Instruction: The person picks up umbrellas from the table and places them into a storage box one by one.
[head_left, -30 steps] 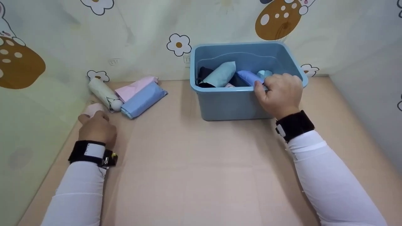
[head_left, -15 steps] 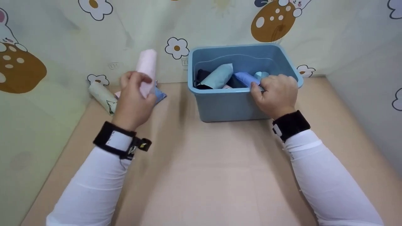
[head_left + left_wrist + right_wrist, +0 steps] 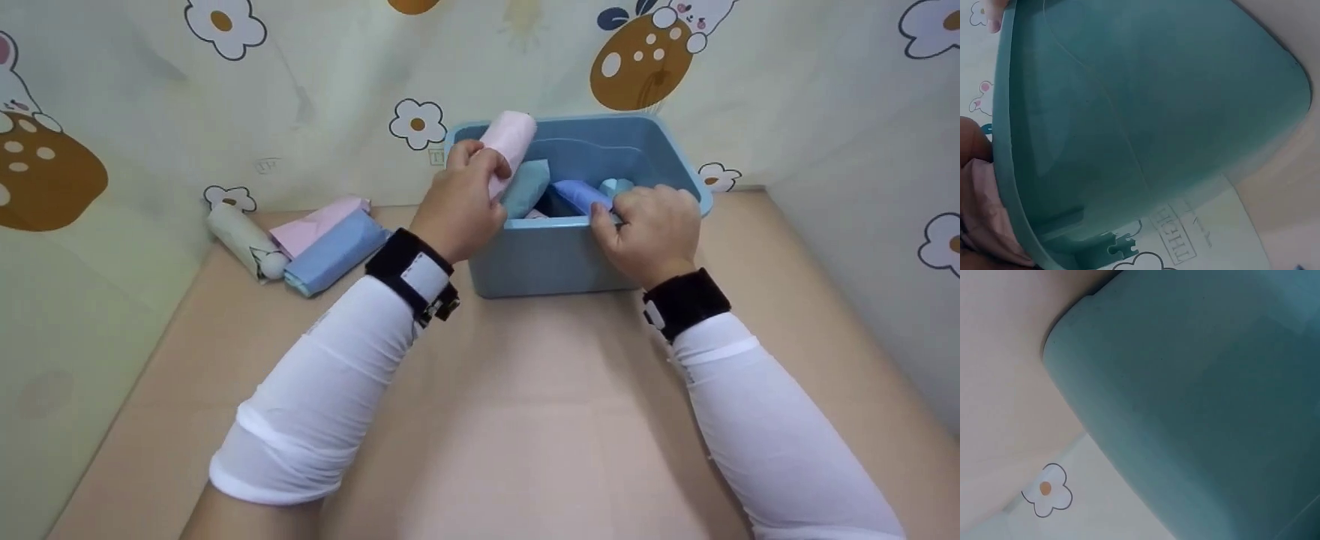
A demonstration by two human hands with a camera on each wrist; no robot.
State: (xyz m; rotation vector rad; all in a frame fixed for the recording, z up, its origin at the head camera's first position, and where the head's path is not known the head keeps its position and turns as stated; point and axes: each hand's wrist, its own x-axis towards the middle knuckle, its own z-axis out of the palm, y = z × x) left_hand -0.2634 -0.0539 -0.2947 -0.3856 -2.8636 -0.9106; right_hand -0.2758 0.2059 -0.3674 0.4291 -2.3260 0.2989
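Note:
My left hand grips a pink folded umbrella, a smooth roll tilted up to the right over the left part of a blue plastic bin. In the left wrist view some of its pink cloth shows beside the bin's rim. My right hand holds the bin's front rim near the right, thumb inside and knuckles up. Inside the bin lie a teal roll, a blue roll and a light-blue one. The right wrist view shows only the bin's outer wall and surroundings.
On the table's left, a pale green folded umbrella with a round white end lies beside a pink packet and a blue roll. A flower-patterned wall covering stands close behind the bin.
My left hand has picked up the pink folded umbrella from the far left and carried it right, over the bin. The right hand stays on the rim.

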